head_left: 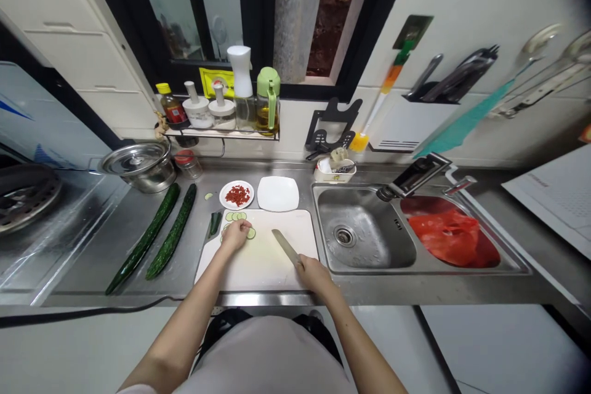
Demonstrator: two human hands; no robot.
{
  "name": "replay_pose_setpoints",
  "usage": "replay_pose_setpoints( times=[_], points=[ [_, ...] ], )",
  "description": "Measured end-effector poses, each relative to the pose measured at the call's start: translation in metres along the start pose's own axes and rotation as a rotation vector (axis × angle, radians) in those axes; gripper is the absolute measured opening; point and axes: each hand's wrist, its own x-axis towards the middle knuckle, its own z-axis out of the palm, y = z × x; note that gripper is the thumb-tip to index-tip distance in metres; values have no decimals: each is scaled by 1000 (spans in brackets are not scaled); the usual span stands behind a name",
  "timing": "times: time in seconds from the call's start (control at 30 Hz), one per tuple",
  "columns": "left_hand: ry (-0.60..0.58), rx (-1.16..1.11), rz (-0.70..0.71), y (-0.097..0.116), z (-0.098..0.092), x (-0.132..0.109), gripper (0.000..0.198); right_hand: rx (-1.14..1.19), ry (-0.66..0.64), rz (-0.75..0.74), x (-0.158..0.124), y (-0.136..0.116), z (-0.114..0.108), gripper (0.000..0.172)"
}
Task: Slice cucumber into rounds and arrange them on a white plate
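Note:
My right hand [311, 271] is wrapped round the handle of a knife [285, 247], whose blade points up and left over the white cutting board [272, 274]. At the board's upper left, my left hand [236, 235] is closed beside a cucumber slice [251, 233]; what its fingers hold, if anything, is too small to make out. More thin slices [236, 217] lie just above that hand. Dark green cucumber pieces [215, 223] rest at the board's left edge. Behind the board are a plate of chopped red bits [237, 195] and a bare white plate [277, 193].
Two whole cucumbers [173, 231] lie on the steel counter at left, near a lidded pot [150, 166] and a jar [188, 164]. The sink [369, 228] is at right, with a red bag [446, 237] in its second basin. Bottles [268, 101] stand on a rack behind.

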Motion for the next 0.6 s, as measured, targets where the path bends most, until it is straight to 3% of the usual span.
replay_pose_setpoints(
  times=[0.13,0.27,0.43,0.6],
  points=[
    [-130,54,133,-1,-2,-7,21,15,-7,-6,0,1,0,34],
    [-180,141,226,6,4,-15,23,31,-5,2,0,1,-1,35],
    [-98,205,269,8,12,-20,24,-2,-9,3,-5,-4,-3,34],
    [0,187,137,-7,9,-24,22,-84,32,-79,-19,-11,3,32]
  ],
)
